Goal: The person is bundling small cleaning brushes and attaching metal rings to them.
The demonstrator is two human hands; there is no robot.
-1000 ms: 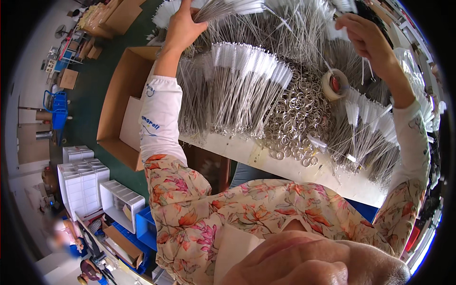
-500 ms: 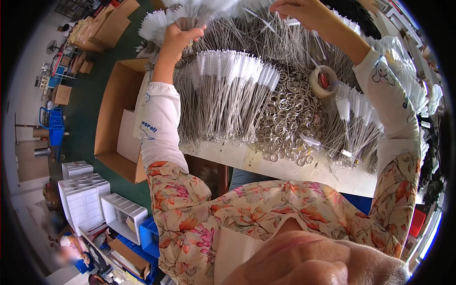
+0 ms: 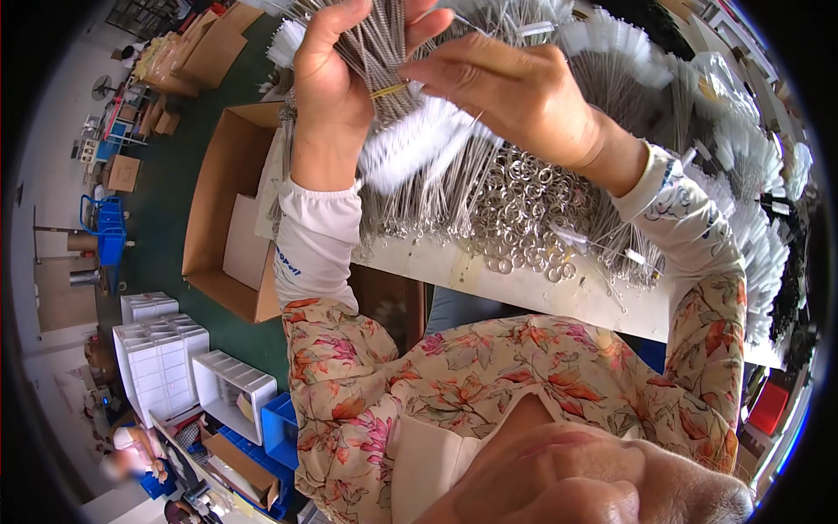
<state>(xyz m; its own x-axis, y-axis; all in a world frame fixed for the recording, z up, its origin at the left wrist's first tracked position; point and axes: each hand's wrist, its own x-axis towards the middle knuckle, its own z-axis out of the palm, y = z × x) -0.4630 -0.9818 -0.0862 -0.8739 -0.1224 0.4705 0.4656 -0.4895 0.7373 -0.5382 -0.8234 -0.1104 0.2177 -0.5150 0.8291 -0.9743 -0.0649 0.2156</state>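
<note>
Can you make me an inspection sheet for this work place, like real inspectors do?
Surface: pale table, bare along its near edge, mostly covered farther back.
Job's things: a bundle of wire brushes, white bristles downward, with a yellow tie around it; more brushes on the table.
Clutter: heaped metal rings beside those brushes.
Hands: left hand grips the bundle; right hand has its fingers by the tie, touching or not I can't tell.
Cables: nothing seen.
Surroundings: open cardboard box left of the table; white crates farther off.
</note>
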